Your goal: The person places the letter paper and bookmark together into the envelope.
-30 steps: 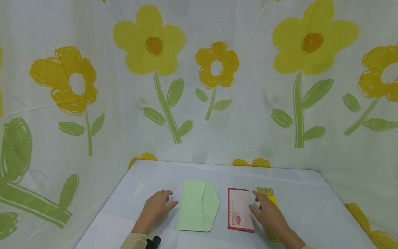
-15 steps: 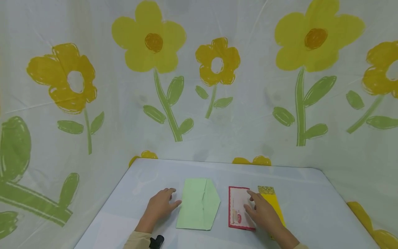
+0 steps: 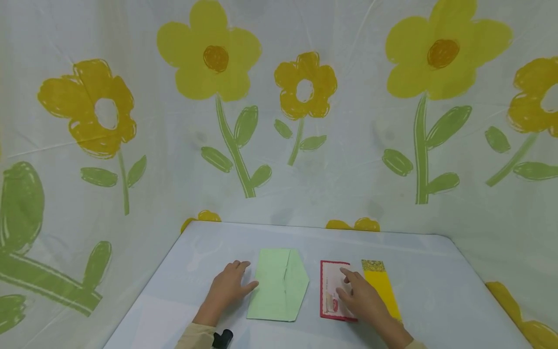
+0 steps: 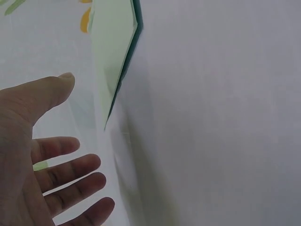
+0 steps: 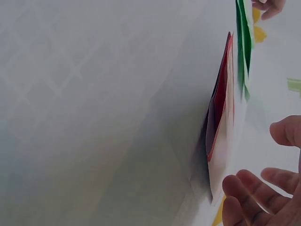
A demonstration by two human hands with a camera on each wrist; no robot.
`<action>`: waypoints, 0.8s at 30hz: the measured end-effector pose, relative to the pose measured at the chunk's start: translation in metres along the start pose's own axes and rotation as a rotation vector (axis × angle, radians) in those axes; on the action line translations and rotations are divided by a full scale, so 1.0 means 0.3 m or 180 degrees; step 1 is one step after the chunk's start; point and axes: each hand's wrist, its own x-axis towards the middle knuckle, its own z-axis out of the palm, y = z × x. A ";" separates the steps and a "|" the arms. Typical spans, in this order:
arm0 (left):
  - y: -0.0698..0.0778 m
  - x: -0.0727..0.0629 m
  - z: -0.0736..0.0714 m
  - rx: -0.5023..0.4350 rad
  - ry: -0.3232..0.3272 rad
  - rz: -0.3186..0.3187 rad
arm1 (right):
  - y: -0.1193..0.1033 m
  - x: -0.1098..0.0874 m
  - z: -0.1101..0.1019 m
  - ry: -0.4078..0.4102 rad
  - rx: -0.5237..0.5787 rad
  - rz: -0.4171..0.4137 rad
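Observation:
In the head view a pale green envelope (image 3: 270, 286) with its pointed flap to the right lies on the white table. My left hand (image 3: 226, 288) is at its left edge, thumb and fingers spread; the left wrist view shows the thumb apart from the envelope (image 4: 110, 47). Right of it lies a white card with a red scalloped border (image 3: 329, 283), its right part hidden by my right hand (image 3: 366, 300). Those fingers hang over it, loosely bent and holding nothing. From the right wrist view, the folded card (image 5: 228, 108) stands slightly parted at its edge.
A yellow strip of card or paper (image 3: 381, 286) with a speckled gold end lies right of the red-bordered card, partly under my right forearm. A dark wrist strap (image 3: 222, 338) is on the left wrist. Behind the table (image 3: 418, 257) hangs a flowered curtain (image 3: 340, 184).
My right hand has moved left from the yellow strip to over the red-bordered card. The left hand has shifted slightly right, closer to the envelope. The papers lie as before.

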 end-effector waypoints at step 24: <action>0.038 0.006 0.008 -0.0072 0.0086 0.0253 | -0.061 -0.007 0.033 -0.0001 0.0015 -0.0106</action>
